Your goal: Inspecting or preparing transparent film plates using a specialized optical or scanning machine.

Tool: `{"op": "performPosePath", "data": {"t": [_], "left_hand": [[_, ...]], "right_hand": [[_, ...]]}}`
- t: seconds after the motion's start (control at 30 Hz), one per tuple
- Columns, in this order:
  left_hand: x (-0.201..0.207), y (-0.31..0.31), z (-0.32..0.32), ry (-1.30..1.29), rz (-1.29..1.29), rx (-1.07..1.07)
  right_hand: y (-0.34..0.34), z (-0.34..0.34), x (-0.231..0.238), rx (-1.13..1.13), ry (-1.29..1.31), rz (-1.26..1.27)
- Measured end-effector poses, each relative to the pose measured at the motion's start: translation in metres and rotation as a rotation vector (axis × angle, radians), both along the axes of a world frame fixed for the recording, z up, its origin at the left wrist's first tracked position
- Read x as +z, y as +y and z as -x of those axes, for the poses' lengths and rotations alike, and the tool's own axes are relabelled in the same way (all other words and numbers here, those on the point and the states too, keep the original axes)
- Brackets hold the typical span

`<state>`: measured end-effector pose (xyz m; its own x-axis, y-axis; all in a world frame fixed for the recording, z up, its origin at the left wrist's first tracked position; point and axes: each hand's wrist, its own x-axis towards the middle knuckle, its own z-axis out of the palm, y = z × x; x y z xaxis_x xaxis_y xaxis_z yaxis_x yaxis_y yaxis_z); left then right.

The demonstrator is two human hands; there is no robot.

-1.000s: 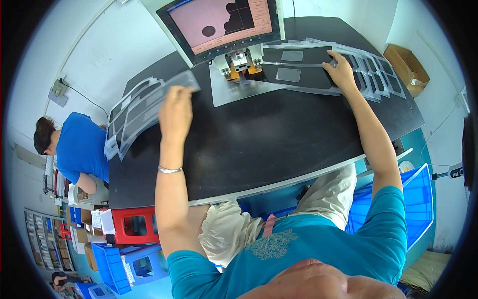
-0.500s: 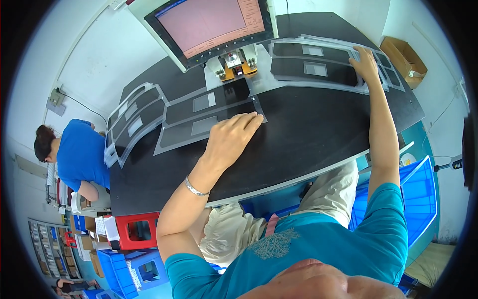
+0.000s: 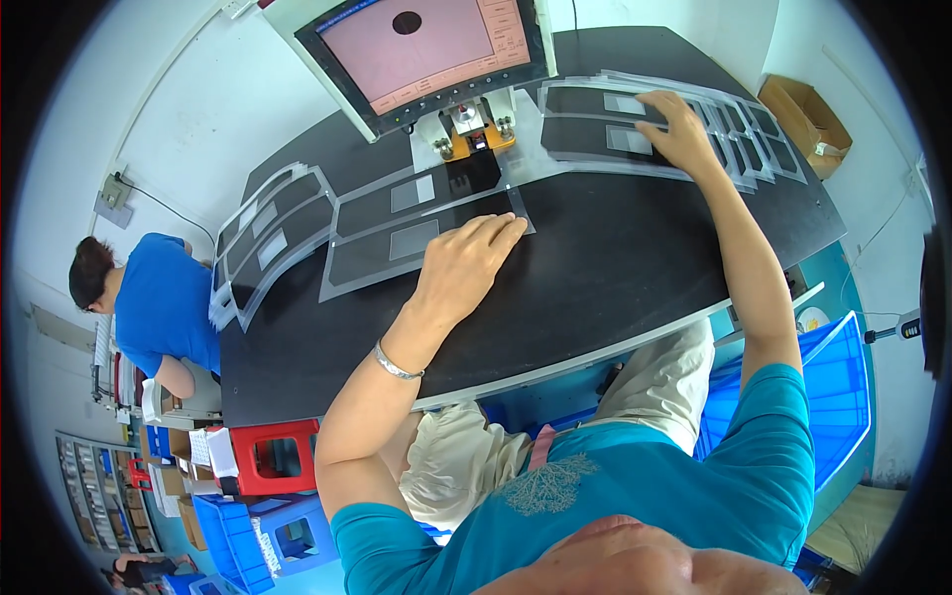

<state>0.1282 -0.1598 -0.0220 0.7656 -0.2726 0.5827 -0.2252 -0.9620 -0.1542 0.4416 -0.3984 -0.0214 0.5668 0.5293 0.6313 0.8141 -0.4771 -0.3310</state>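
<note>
A clear plastic sheet with dark printed panels [image 3: 367, 258] lies on the black table, its far right corner under the orange-based machine [image 3: 480, 142]. My left hand [image 3: 464, 260] grips this sheet near its right edge, fingers together and bent over it; the thumb is hidden. Over a fanned stack of similar sheets [image 3: 580, 139] on the right, my right hand [image 3: 679, 137] is open, thumb and fingers apart. Whether its fingertips touch the top sheet I cannot tell. Above the machine, a monitor [image 3: 426, 50] displays a dark round spot on a pink field.
Another pile of sheets [image 3: 273, 238] lies at the table's left end. Beyond it a person in a blue shirt [image 3: 164, 307] bends forward. A cardboard box [image 3: 808, 119] stands past the right end. Below are a red stool [image 3: 273, 458] and a blue bin [image 3: 833, 397].
My right hand has moved left across the right stack. The sheet under my left hand has shifted slightly right and away from me. A dark round spot has appeared on the monitor.
</note>
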Motion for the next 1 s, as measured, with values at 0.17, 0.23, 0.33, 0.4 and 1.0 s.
{"op": "performPosePath", "data": {"t": [0.17,0.23,0.33,0.4,1.0], "left_hand": [[0.002,0.004,0.004,0.08,0.081,0.006],[0.001,0.006,0.009,0.122,0.087,0.025],[-0.001,0.005,0.009,0.18,0.059,0.069],[-0.005,0.007,0.007,0.196,0.028,0.1],[-0.02,0.036,-0.031,0.211,0.153,0.213]], "right_hand": [[0.02,0.035,-0.002,0.245,-0.103,0.145],[0.025,0.045,-0.001,0.261,-0.078,0.258],[0.016,0.03,-0.002,0.283,-0.049,0.372],[0.004,0.019,0.0,0.29,0.032,0.37],[0.009,0.023,-0.002,0.2,0.058,0.283]]}}
